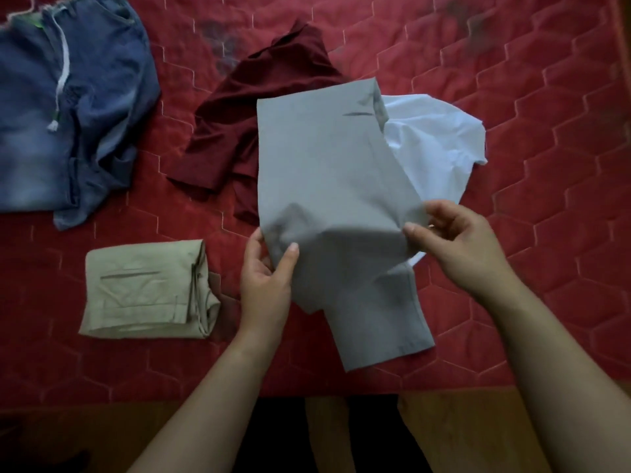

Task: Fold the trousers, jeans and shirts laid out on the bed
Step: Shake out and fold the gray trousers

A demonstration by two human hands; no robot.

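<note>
Grey trousers (327, 172) lie mid-bed (546, 165), with the left hand (266, 274) and the right hand (457, 247) each pinching an edge at a raised crease. If either pinch slips, the fold probably skews. Beside them sit folded beige trousers (143, 288). The grey cloth overlaps the maroon shirt (232, 131) and white shirt (437, 145), so pulling may drag them. The jeans (68, 107) lie well apart.

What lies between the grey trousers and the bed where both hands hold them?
Two crumpled shirts: the maroon shirt under the upper left edge and the white shirt under the right side. The left hand and right hand pinch the grey trousers directly.
</note>
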